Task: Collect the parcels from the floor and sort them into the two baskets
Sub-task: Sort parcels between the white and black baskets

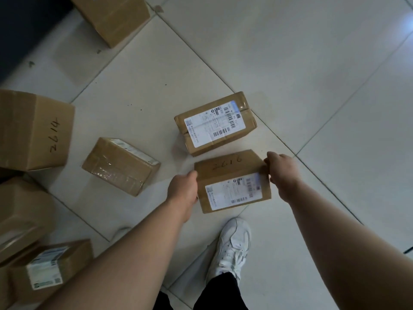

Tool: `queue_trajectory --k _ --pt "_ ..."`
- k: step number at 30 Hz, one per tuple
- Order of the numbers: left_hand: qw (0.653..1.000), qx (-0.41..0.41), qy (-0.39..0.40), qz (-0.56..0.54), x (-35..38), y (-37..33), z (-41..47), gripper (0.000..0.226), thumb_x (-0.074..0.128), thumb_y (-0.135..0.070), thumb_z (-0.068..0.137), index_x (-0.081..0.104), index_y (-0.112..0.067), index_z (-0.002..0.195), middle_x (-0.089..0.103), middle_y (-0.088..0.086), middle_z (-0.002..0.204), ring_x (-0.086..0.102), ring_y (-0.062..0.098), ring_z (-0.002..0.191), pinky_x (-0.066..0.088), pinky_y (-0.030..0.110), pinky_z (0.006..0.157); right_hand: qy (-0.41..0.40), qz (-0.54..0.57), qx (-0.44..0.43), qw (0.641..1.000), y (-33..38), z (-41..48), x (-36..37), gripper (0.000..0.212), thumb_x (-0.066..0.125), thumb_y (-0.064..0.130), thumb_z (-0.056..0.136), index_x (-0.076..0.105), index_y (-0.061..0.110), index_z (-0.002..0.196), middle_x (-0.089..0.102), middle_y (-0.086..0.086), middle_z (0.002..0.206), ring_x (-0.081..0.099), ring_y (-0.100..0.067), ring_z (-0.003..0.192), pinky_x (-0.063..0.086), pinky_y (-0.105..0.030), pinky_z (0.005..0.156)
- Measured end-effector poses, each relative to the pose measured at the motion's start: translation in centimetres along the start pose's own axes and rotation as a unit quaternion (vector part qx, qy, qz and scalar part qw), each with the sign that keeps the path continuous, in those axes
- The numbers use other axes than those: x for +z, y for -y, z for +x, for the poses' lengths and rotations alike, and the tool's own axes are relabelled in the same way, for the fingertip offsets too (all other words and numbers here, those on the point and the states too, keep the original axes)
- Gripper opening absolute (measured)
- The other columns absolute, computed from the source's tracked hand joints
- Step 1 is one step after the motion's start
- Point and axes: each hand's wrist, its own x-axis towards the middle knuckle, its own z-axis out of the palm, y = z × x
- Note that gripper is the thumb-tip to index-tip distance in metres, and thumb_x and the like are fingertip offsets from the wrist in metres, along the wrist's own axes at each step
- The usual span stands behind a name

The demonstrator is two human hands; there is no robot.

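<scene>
At 9 o'clock, a box (33, 130) marked 2214. Centre: left hand (183, 190) grips one end of the parcel (232, 182), pen-marked 2216 over a barcode label; right hand (282, 173) grips the other. Second parcel (214, 124) just at its 12 o'clock.

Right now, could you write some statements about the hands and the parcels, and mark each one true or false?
1. The left hand and the right hand grip the held parcel at opposite ends. True.
2. The held parcel bears no label. False: a white label is on its near face.
3. Another labelled parcel lies on the floor just beyond it. True.
4. The person wears a black shoe. False: the shoe is white.
</scene>
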Motion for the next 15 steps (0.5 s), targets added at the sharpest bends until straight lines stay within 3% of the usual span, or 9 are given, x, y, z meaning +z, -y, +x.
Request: queue_trajectory --k 2,4,6,8,10,12,13,15 --pt "0.999 0.028 -0.04 0.011 -0.1 1.4 0.4 0.035 0.046 -0.036 0.084 0.065 -0.007 0.082 0.071 0.019 0.093 0.068 0.035 0.093 0.054 0.048 0.086 0.011 0.048 0.001 0.999 -1.7 -0.3 -0.3 0.02 0.045 0.02 0.096 0.059 0.009 0.104 0.061 -0.011 0.091 0.055 -0.02 0.077 0.044 -0.032 0.067" --pt "0.996 0.057 -0.057 0.028 -0.4 2.6 1.0 0.035 0.044 -0.036 0.077 0.062 -0.006 0.08 0.069 0.02 0.092 0.066 0.033 0.086 0.054 0.046 0.081 0.032 0.059 -0.014 0.998 -3.2 -0.8 -0.2 0.022 0.044 0.016 0.098 0.062 0.013 0.111 0.061 -0.006 0.088 0.054 -0.015 0.075 0.042 -0.025 0.063" --pt "0.996 0.067 -0.057 0.025 -0.6 3.3 1.2 0.027 0.044 -0.03 0.077 0.062 -0.011 0.08 0.066 0.016 0.088 0.06 0.027 0.083 0.051 0.042 0.08 0.053 0.068 -0.024 0.996 -4.2 -1.2 0.3 0.026 0.044 0.011 0.096 0.068 0.011 0.106 0.065 -0.004 0.092 0.058 -0.015 0.081 0.042 -0.023 0.063" --pt "0.996 0.068 -0.051 0.038 -0.7 3.5 1.2 0.021 0.045 -0.022 0.086 0.065 -0.014 0.084 0.067 0.012 0.095 0.061 0.03 0.091 0.05 0.044 0.089 0.066 0.086 -0.013 0.994 -5.0 -1.4 1.1 0.026 0.044 0.008 0.095 0.069 0.016 0.098 0.068 -0.005 0.104 0.061 -0.019 0.095 0.042 -0.023 0.065" --pt "0.995 0.064 -0.041 0.065 -0.7 3.8 1.3 0.021 0.043 -0.015 0.094 0.062 -0.013 0.085 0.063 0.011 0.095 0.057 0.029 0.088 0.046 0.036 0.082 0.074 0.093 0.0 0.993 -5.1 -1.4 1.6 0.028 0.042 0.006 0.095 0.068 0.017 0.094 0.066 -0.009 0.115 0.059 -0.022 0.1 0.047 -0.028 0.075" --pt "0.992 0.085 -0.047 0.078 -0.6 3.3 1.6 0.023 0.04 -0.017 0.097 0.061 -0.01 0.092 0.057 0.009 0.093 0.051 0.024 0.084 0.039 0.033 0.077 0.061 0.078 -0.012 0.995 -4.5 -1.2 1.8 0.031 0.042 0.008 0.097 0.065 0.008 0.118 0.058 -0.011 0.134 0.054 -0.027 0.119 0.043 -0.034 0.097" --pt "0.99 0.105 -0.059 0.07 -0.5 2.5 1.4 0.024 0.038 -0.021 0.098 0.06 -0.011 0.094 0.057 0.008 0.093 0.051 0.023 0.085 0.04 0.034 0.078 0.049 0.076 -0.027 0.996 -3.8 -1.0 1.7 0.039 0.041 0.011 0.098 0.055 0.009 0.135 0.05 -0.008 0.144 0.046 -0.025 0.131 0.037 -0.033 0.104" --pt "0.985 0.145 -0.091 0.032 -0.4 0.1 1.0 0.024 0.035 -0.027 0.1 0.055 -0.017 0.092 0.055 0.003 0.092 0.05 0.021 0.089 0.041 0.035 0.082 0.027 0.085 -0.077 0.993 -1.8 -0.4 1.4 0.048 0.039 0.017 0.101 0.038 0.014 0.149 0.038 -0.001 0.154 0.033 -0.018 0.142 0.027 -0.03 0.11"
